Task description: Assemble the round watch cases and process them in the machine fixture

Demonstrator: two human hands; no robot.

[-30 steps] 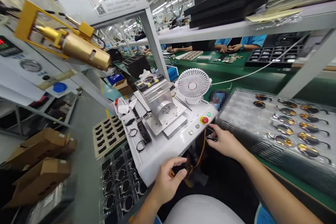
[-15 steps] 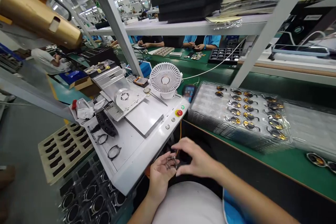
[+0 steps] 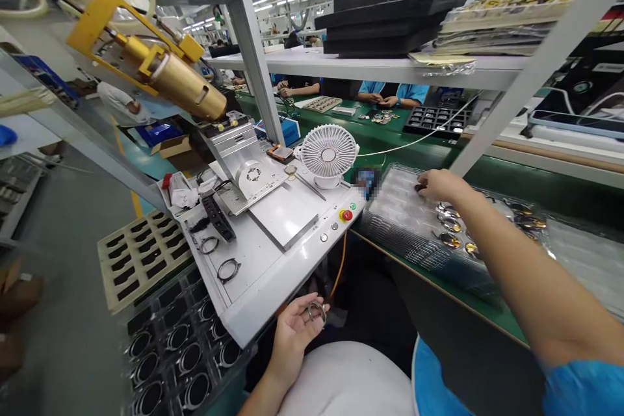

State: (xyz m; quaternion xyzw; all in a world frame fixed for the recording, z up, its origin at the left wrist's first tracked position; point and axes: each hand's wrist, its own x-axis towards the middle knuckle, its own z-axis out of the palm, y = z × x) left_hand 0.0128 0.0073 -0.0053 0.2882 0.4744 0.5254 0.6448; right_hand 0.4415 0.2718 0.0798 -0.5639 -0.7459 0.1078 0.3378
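Observation:
My left hand (image 3: 297, 328) is low in front of my body, palm up, its fingers curled around a thin metal ring-shaped frame (image 3: 316, 313). Out to the right, my right hand (image 3: 441, 185) reaches over a stack of clear plastic trays (image 3: 397, 192). Its fingertips pinch a small dark round piece at the tray's far side, mostly hidden by the fingers. Glossy round pieces with orange reflections (image 3: 449, 239) lie in the top tray, partly covered by my forearm. Two more ring frames (image 3: 228, 270) rest on the white machine bed (image 3: 263, 292).
A white fan (image 3: 329, 155) and a red stop button (image 3: 346, 215) are on the machine. A gold cylinder (image 3: 188, 88) hangs above its metal fixture (image 3: 251, 175). Trays of round frames (image 3: 178, 337) stand lower left, beside a beige slotted tray (image 3: 141, 257). People sit across the green bench.
My right hand has left the ring frame by my left hand and moved right and forward to the clear tray. My left hand still holds the frame. The view has shifted.

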